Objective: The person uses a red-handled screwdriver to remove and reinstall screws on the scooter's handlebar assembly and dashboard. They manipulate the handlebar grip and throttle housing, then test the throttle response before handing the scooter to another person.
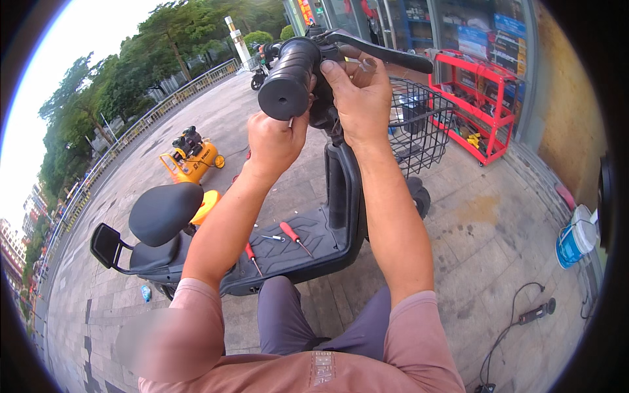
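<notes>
My left hand (276, 139), curled, its hold hidden, is nearest, just below the black ribbed rubber handlebar grip (288, 77), whose long axis points toward me; rightward, my half-curled right hand (362, 98), contents unclear, sits below the curved black brake lever (386, 56)

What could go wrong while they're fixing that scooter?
The right hand is close to the brake lever, so fingers might get pinched if it moves. Two red screwdrivers lie loose on the footboard and could roll off if bumped. Somebody might trip on the black tool on the ground.
</notes>
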`<control>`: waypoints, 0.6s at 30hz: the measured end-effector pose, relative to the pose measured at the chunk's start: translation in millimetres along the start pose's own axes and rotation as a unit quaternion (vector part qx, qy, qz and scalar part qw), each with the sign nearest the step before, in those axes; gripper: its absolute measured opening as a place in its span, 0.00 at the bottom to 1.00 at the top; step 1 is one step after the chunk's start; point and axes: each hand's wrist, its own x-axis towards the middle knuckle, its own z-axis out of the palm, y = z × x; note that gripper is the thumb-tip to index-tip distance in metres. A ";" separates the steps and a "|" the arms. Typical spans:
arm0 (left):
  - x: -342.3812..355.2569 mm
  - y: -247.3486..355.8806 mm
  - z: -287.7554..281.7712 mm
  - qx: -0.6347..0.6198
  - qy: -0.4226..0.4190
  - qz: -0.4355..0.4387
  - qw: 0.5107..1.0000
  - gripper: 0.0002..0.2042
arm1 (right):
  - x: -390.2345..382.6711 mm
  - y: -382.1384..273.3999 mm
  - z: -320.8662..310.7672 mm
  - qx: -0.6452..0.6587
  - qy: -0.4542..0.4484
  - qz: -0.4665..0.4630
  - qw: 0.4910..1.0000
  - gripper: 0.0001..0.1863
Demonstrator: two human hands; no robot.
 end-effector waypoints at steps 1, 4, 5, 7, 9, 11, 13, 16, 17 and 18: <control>-0.8 -0.2 1.4 -0.003 0.004 0.000 1.000 0.16 | 1.3 0.1 -1.3 -0.003 -0.013 -0.009 1.000 0.15; -1.7 -0.2 5.6 -0.014 0.019 -0.003 1.000 0.17 | 4.2 0.1 -4.0 -0.011 -0.032 -0.015 0.999 0.16; -2.0 0.3 6.6 -0.014 0.022 -0.005 1.000 0.16 | 4.6 -0.1 -4.2 -0.016 -0.030 -0.010 0.999 0.16; -2.2 2.2 8.0 -0.018 0.026 -0.010 0.999 0.16 | 4.8 -0.8 -3.4 -0.004 -0.034 -0.006 0.999 0.16; -2.3 4.8 8.5 -0.026 0.029 -0.018 0.999 0.16 | 4.9 -2.4 -1.8 0.007 -0.031 0.014 0.999 0.17; -2.1 7.3 9.6 -0.022 0.030 -0.015 0.999 0.16 | 6.1 -5.0 -0.2 0.015 -0.021 0.056 0.998 0.17; -0.9 8.1 10.7 -0.015 0.034 -0.008 0.999 0.17 | 8.0 -8.3 -0.8 0.045 -0.027 0.090 0.995 0.15; 1.5 7.0 10.3 -0.001 0.040 0.009 0.999 0.17 | 10.5 -12.2 -3.6 0.055 -0.043 0.142 0.987 0.10; 2.6 6.2 9.5 0.005 0.040 0.017 0.999 0.17 | 11.2 -13.2 -4.7 0.049 -0.043 0.154 0.986 0.08; 3.6 5.5 8.8 0.010 0.040 0.024 0.999 0.18 | 11.7 -13.2 -4.7 0.066 -0.042 0.162 0.984 0.07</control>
